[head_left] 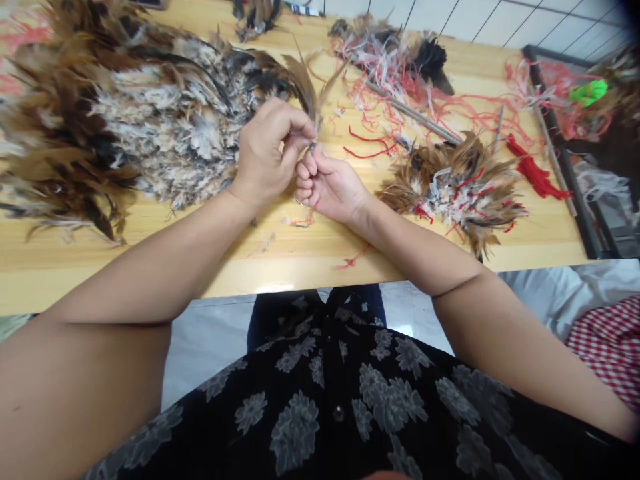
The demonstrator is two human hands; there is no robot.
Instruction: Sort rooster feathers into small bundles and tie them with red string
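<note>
My left hand (pixel 270 150) and my right hand (pixel 327 187) meet over the wooden table (pixel 250 267), fingers pinched together on the quill ends of a few brown feathers (pixel 313 90) that stick up and away from me. The left hand's fingers curl over the quills from above. The right hand grips them from below, its fingers closed. Just left of my hands lies a large heap of brown, white and black feathers (pixel 125 113).
A smaller bundle of brown feathers with red string (pixel 455 183) lies to the right. Loose red string and ribbon scraps (pixel 395 73), thin sticks (pixel 415 113) and a red tassel (pixel 535 173) litter the far side. A dark metal rack (pixel 575 173) stands at the table's right end.
</note>
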